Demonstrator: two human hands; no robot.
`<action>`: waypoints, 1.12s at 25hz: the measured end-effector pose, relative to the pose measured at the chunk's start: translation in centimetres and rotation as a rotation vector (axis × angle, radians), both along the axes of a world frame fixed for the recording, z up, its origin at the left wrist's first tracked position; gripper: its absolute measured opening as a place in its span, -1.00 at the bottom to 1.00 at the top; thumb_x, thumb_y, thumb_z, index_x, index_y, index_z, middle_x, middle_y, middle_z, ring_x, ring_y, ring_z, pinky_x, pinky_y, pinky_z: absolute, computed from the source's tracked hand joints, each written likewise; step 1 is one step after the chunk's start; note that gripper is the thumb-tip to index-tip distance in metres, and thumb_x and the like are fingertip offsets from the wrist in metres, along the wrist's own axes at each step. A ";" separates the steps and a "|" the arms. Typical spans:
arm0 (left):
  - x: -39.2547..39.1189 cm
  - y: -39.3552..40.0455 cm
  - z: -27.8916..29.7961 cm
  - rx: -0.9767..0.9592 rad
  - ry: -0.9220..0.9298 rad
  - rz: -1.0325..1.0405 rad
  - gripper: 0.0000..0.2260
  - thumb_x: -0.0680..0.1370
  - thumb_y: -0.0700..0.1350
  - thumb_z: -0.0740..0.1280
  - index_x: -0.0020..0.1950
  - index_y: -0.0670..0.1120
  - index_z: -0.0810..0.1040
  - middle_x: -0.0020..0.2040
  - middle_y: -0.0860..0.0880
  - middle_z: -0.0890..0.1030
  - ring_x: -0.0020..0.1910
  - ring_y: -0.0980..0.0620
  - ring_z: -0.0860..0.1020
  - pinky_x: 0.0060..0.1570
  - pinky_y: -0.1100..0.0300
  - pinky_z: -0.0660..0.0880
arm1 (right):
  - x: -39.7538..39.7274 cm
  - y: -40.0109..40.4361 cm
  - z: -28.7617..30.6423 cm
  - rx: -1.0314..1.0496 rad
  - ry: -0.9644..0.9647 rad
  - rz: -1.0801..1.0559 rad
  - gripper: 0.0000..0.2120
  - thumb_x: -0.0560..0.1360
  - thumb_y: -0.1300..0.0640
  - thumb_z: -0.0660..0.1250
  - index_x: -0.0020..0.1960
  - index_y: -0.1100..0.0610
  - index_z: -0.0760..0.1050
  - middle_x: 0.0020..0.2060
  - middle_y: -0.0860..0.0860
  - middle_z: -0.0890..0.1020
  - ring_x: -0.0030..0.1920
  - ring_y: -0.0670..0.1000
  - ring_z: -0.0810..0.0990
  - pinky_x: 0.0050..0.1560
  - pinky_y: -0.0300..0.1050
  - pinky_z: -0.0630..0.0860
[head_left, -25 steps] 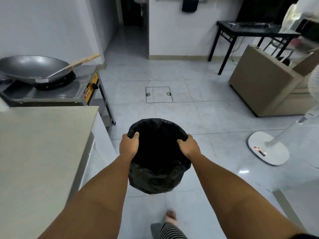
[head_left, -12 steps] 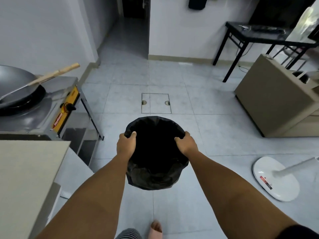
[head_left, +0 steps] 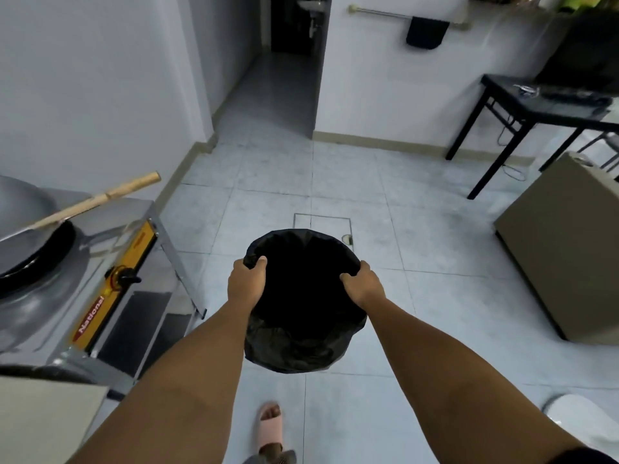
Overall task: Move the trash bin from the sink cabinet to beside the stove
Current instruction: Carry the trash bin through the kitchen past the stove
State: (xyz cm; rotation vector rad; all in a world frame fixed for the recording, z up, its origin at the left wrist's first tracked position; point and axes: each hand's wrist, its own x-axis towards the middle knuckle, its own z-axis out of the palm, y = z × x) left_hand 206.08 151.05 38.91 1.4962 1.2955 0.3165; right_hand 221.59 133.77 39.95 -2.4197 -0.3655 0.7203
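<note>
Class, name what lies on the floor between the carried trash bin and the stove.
Head view: only bare floor tiles between the trash bin and stove.

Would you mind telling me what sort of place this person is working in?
Most likely a small home kitchen opening onto a living area: a steel gas stove with a wok stands on the left, the floor is tiled, and a black table stands at the far right.

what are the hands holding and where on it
The trash bin, gripped by its bag-lined rim: left hand on the left edge, right hand on the right.
</note>
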 end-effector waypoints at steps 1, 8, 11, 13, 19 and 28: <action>1.4 1.6 0.3 -0.007 -0.007 -0.007 -0.46 0.57 0.15 0.21 0.40 -0.19 0.34 0.29 -0.21 0.51 0.24 -0.23 0.49 0.15 -0.01 0.40 | 1.4 1.6 0.0 0.004 0.001 0.007 -0.40 0.59 -0.02 0.21 0.55 0.19 0.17 0.42 0.21 0.45 0.36 0.29 0.47 0.34 0.17 0.45; 10.5 11.8 0.9 -0.006 -0.009 -0.003 -0.47 0.57 0.14 0.20 0.40 -0.19 0.33 0.29 -0.20 0.51 0.24 -0.21 0.49 0.17 -0.01 0.40 | 11.3 12.7 0.5 0.015 -0.013 0.025 -0.39 0.58 0.03 0.21 0.57 0.20 0.17 0.41 0.20 0.47 0.36 0.28 0.48 0.32 0.12 0.45; 16.8 17.3 -0.3 -0.029 0.006 0.088 -0.45 0.57 0.15 0.20 0.41 -0.19 0.33 0.30 -0.20 0.51 0.25 -0.22 0.49 0.17 0.00 0.40 | 18.6 19.5 -0.1 -0.029 0.007 0.084 -0.41 0.58 0.03 0.21 0.55 0.19 0.19 0.39 0.20 0.48 0.33 0.27 0.50 0.27 0.10 0.45; 17.8 18.2 -0.5 -0.047 0.009 0.104 -0.45 0.56 0.16 0.22 0.39 -0.20 0.35 0.29 -0.20 0.51 0.24 -0.22 0.49 0.16 0.01 0.40 | 20.1 20.8 -0.3 -0.054 0.005 0.113 -0.41 0.58 0.02 0.20 0.55 0.18 0.18 0.40 0.20 0.47 0.33 0.28 0.49 0.26 0.10 0.45; 22.8 23.2 -0.7 -0.092 0.014 0.268 -0.46 0.56 0.15 0.23 0.40 -0.20 0.34 0.28 -0.21 0.51 0.24 -0.23 0.49 0.22 -0.05 0.40 | 27.5 29.1 0.2 -0.073 0.026 0.301 -0.37 0.57 0.01 0.20 0.57 0.18 0.14 0.42 0.21 0.44 0.34 0.28 0.48 0.28 0.11 0.47; 25.4 33.6 -1.9 -0.142 -0.056 0.576 -0.45 0.56 0.15 0.23 0.41 -0.19 0.32 0.29 -0.20 0.49 0.24 -0.24 0.48 0.12 -0.02 0.41 | 32.8 46.9 -0.5 -0.091 -0.009 0.614 -0.38 0.56 0.03 0.21 0.57 0.15 0.15 0.40 0.21 0.45 0.33 0.27 0.49 0.29 0.15 0.46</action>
